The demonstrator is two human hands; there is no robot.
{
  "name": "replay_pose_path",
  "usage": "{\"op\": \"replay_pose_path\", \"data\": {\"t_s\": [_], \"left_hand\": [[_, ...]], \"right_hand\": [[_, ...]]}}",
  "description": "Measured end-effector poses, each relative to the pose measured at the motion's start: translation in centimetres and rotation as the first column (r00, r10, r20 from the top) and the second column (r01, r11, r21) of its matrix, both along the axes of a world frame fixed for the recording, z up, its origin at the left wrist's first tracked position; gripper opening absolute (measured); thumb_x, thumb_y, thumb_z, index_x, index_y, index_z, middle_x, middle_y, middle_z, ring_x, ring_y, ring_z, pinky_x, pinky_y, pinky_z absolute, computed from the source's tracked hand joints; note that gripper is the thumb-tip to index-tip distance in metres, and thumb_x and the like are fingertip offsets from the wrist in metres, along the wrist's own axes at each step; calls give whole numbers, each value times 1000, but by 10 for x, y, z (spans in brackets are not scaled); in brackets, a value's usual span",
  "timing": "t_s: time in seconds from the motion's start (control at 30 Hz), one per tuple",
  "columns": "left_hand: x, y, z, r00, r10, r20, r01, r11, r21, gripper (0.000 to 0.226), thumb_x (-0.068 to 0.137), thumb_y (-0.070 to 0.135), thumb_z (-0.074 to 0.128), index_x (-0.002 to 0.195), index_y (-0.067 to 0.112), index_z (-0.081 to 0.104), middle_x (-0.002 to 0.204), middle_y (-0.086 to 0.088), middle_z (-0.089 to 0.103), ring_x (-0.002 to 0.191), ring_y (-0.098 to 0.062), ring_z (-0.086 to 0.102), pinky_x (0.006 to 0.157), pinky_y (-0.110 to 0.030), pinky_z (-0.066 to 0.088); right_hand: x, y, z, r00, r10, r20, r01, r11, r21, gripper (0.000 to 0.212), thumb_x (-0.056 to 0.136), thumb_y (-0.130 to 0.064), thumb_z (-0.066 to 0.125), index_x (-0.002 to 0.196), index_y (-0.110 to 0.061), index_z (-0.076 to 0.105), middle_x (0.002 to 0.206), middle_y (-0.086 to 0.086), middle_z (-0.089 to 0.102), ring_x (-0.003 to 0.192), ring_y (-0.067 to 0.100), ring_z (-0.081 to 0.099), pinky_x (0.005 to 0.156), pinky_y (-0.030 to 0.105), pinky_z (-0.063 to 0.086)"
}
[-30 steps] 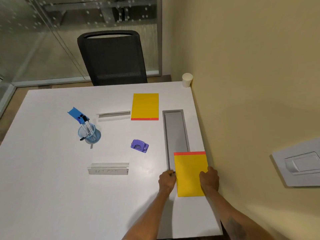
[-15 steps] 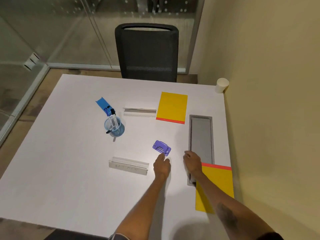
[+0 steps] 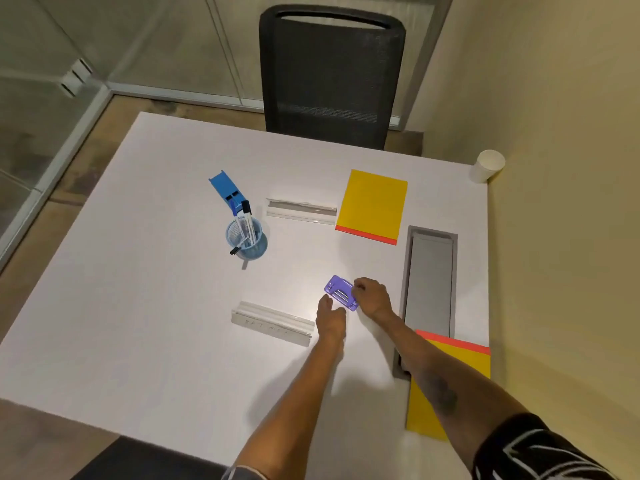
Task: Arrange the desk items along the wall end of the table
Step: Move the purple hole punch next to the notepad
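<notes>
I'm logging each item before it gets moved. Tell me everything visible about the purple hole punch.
The hole punch is small, purple and looks like plastic, with a rounded top lever over a flat base. It lies flat on the white table, turned diagonally, left of the grey cable tray. The right hand has its fingers on the punch's right end; the left hand is at its near edge, contact unclear. Nothing else touches it.

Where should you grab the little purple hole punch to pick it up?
Take the purple hole punch by its two long sides, from above. It lies flat and slanted on the table, low and small, so fingers can pinch across its narrow width. The right hand already touches its right edge.
</notes>
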State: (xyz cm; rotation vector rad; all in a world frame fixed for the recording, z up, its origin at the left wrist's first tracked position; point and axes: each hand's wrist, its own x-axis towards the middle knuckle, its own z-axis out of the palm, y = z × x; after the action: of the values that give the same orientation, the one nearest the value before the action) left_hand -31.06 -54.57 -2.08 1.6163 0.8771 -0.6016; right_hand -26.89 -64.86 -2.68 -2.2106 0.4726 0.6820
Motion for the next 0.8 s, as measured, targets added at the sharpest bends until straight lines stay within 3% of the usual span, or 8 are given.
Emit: {"op": "replay_pose_path", "data": {"t_s": [0.07,0.1,0.27,0.53,0.63,0.7,0.73,0.8], "left_hand": [[-1,0,-3,1000,26,-1,-26,999,-33,60,92,-2,46,151,8,36,157,-5,40,141,-24,44,109,-24,43],[-2,0,-5,999,34,2,-34,999,-41,59,92,-2,45,150,8,37,156,-5,40,140,-25,45,114,-36,40],[-4,0,-15,999,43,13,-42,997,-68,54,88,-4,44,142,4,46,146,-8,53,135,-39,48,112,-51,40],[-5,-10,-12,999,24,23,-22,997,-78,51,86,-7,42,136,-14,36,143,-30,44,134,-51,35,110,-60,32],[-4,-24,-11,999,-16,41,19,997,-69,48,84,-5,46,131,-14,42,138,-30,49,128,-52,42,105,-59,39],[-5,-37,-7,996,-47,78,54,995,-86,30,83,-5,48,112,-10,55,123,-30,59,100,-50,56,87,-52,49],[-5,-44,-3,992,-79,102,88,992,-91,17,83,-6,49,97,-2,58,107,-29,62,80,-39,55,75,-42,45],[-7,-57,1,979,-146,143,161,982,-102,16,84,-5,51,83,10,56,84,-14,59,66,-20,43,67,-33,34]], "right_hand": [[1,4,-3,1000,-5,-10,5,1000,-8,18,95,-13,48,95,-7,65,96,13,63,88,26,54,74,25,35],[1,6,-3,1000,-5,-7,5,1000,-13,23,96,-13,48,101,-4,68,101,14,68,92,30,59,74,25,37],[-1,10,-5,999,-34,24,35,999,-39,27,96,-14,49,110,-4,70,110,15,71,103,33,63,86,35,48],[-6,-2,-6,983,-183,14,183,983,5,24,94,-14,55,110,-6,72,110,15,72,102,32,64,84,34,49],[-11,-16,-4,966,-257,27,257,966,18,25,95,-14,53,110,-6,71,110,14,72,101,31,65,80,31,48],[-15,-30,-2,949,-310,45,310,951,22,25,95,-14,53,110,-7,71,110,13,72,102,31,65,84,34,49],[-18,-38,-2,940,-338,56,337,941,22,24,95,-15,54,110,-7,71,110,12,72,103,30,64,86,34,50],[-25,-54,-1,915,-396,72,396,918,18,26,96,-18,56,115,-6,70,114,13,71,106,29,65,85,30,49]]}}
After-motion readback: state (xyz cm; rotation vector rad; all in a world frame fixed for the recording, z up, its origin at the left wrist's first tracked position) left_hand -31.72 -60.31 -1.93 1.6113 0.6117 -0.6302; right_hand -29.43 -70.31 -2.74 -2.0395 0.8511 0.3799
